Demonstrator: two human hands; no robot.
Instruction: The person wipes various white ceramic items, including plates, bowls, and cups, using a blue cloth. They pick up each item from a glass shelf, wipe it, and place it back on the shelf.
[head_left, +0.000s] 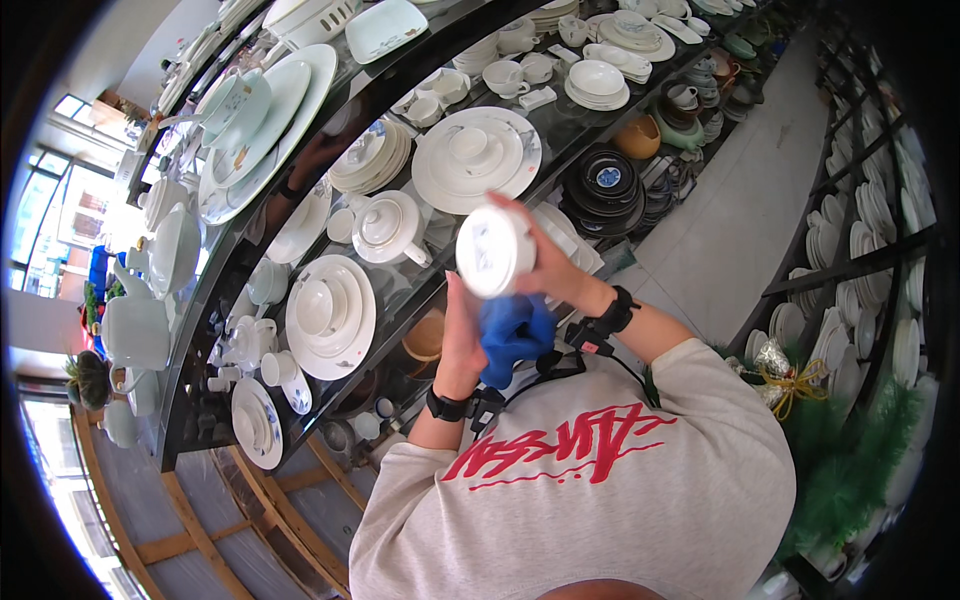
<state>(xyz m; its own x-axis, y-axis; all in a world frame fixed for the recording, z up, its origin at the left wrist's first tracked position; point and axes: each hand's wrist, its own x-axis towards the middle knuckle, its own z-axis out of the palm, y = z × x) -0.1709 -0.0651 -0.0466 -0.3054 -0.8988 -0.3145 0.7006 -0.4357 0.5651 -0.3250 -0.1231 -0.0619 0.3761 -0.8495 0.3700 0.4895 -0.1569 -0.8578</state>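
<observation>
A white ceramic cup or small bowl (489, 251) with a faint blue-grey pattern is tilted in front of my chest. My right hand (551, 262) grips it from the right, fingers spread around its side. Below the ceramic piece, a bunched blue cloth (517, 337) rests against the palm of my left hand (463, 334). The left thumb points up beside the piece's lower edge, while the other left fingers are hidden by the cloth. The nearest shelf setting is a stack of white plates topped by a small bowl (472, 154).
A glass shelf with a dark edge (420, 300) runs diagonally beside my hands, bearing a white teapot (388, 227) and stacked plates (330, 317). Black dishes (606, 187) sit lower down. Racks of plates (825, 225) line the right, past a tiled aisle (727, 195). Green tinsel-like foliage (840, 472) stands close by.
</observation>
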